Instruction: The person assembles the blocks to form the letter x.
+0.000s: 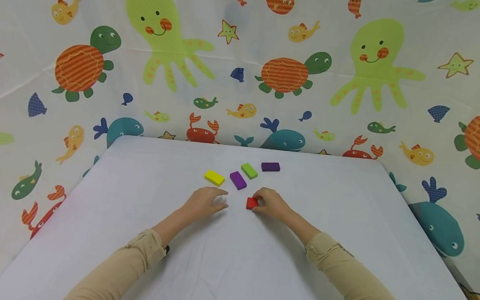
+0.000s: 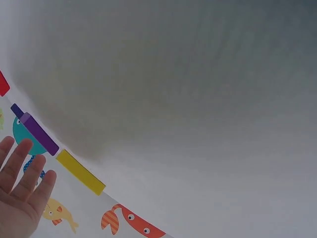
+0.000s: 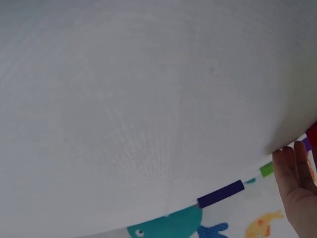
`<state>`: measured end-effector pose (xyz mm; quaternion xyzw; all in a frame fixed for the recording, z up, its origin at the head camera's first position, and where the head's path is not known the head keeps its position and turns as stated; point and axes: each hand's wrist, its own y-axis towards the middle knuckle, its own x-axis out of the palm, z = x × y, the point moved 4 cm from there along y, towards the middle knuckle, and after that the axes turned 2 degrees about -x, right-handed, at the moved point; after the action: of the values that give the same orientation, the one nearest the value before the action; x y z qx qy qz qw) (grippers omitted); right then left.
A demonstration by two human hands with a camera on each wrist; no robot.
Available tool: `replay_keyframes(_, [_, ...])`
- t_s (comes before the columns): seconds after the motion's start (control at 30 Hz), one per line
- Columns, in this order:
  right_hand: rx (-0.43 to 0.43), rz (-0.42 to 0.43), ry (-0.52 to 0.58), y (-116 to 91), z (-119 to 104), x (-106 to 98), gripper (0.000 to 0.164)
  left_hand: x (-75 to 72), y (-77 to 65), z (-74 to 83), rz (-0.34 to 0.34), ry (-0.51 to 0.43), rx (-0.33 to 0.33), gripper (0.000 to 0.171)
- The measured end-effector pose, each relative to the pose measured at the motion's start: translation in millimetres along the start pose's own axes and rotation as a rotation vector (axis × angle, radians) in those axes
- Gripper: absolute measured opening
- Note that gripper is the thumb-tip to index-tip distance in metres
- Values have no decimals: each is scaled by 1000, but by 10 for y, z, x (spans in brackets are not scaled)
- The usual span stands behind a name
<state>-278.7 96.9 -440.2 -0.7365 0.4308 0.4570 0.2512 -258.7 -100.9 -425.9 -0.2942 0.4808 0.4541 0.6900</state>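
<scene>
A red block [image 1: 251,203] sits on the white table, pinched at its right side by the thumb and fingers of my right hand [image 1: 273,204]. To its left, my left hand [image 1: 204,202] hovers with fingers spread a little and holds nothing. Beyond the hands lie a yellow block [image 1: 215,178], a purple block [image 1: 238,180], a light green block [image 1: 249,170] and a dark purple block [image 1: 270,167]. In the left wrist view the fingers [image 2: 37,191] look relaxed. Only an edge of the red block [image 3: 312,136] shows in the right wrist view, beside the right hand.
The white cloth-covered table [image 1: 231,270] reaches back to a patterned curtain [image 1: 237,66] with sea animals. Both forearms, in beige sleeves [image 1: 348,274], rest low over the table's front part.
</scene>
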Motion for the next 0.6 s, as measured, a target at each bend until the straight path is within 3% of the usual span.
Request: replay_keyframes(0.6, [43,-26,15,31,8,-13,30,57,137,123,-95,-9,-25,44])
